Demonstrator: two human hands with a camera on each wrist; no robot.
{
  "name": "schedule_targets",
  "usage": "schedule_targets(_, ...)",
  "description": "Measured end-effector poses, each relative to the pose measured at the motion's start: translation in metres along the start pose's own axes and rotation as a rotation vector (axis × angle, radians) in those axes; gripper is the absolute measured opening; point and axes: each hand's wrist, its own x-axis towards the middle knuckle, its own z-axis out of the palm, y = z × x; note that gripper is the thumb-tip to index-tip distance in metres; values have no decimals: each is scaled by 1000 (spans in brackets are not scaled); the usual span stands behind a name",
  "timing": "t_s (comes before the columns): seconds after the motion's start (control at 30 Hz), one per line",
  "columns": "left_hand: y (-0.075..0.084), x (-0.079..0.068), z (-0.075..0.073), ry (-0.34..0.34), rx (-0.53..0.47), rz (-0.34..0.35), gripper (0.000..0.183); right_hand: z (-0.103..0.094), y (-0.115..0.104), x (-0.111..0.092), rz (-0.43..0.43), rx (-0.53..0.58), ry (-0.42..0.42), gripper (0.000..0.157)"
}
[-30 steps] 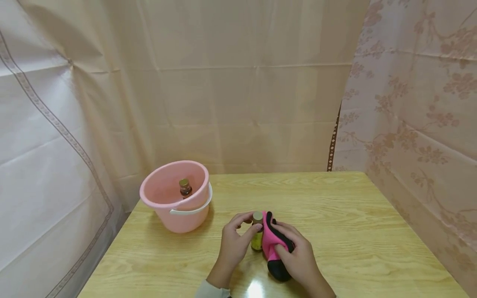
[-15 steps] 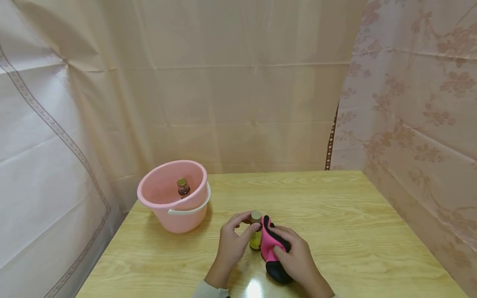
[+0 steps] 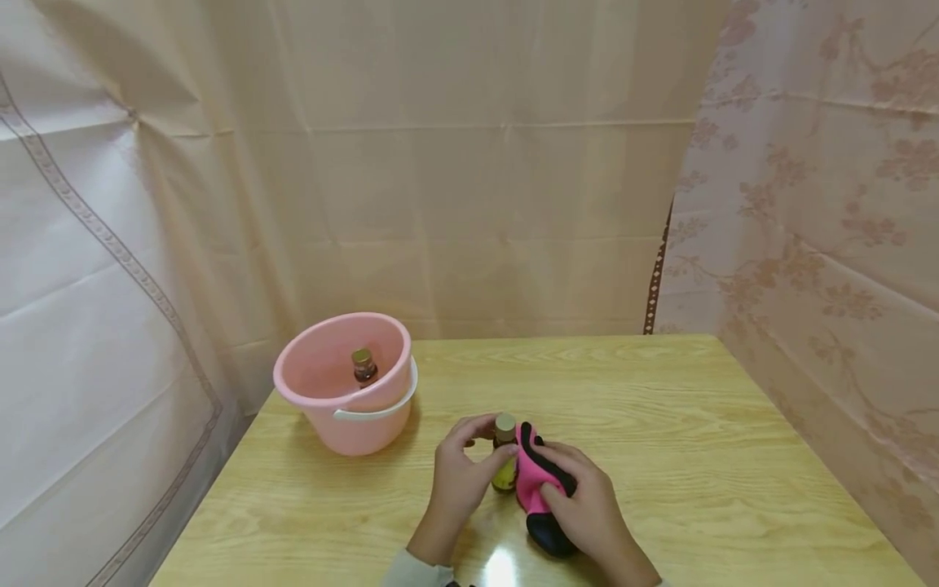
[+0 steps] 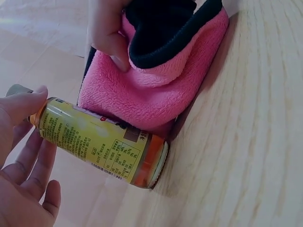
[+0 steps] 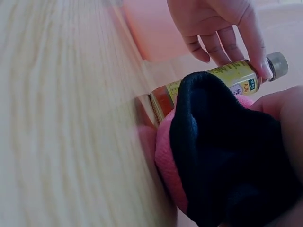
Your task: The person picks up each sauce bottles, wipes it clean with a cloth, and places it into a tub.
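Head view shows the left hand [image 3: 458, 474] pinching the neck of a yellow-labelled bottle [image 3: 503, 476], upright on the desk [image 3: 660, 424], while the right hand [image 3: 589, 497] grips a pink-and-black fleecy item [image 3: 534, 479] right beside it. Beyond the left hand, farther to the left, stands a pink bucket [image 3: 358, 434] with a white handle [image 3: 377, 414] and a brown bottle [image 3: 364, 369] inside.

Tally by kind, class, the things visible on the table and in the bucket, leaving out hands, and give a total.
Bucket: 1
Bottles: 2 (held bottle, bottle inside the bucket)
Pink-and-black cloth item: 1
Total: 4
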Motion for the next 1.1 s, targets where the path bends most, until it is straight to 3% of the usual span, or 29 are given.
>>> schedule_targets(0.2,4,0,0,11,-3,-7,37,-2,-1,0,-33,44,35,63)
schedule_targets(0.4,4,0,0,-16,-36,-20,33,-4,-3,-1,-87,167,74,65)
schedule_targets(0.77,0,-1,2,-23,-11,62,30,-7,-8,-3,-213,264,99,62)
schedule_targets(1.1,0,-2,2,-24,-55,88,30,-3,-4,-3,-209,286,65,60)
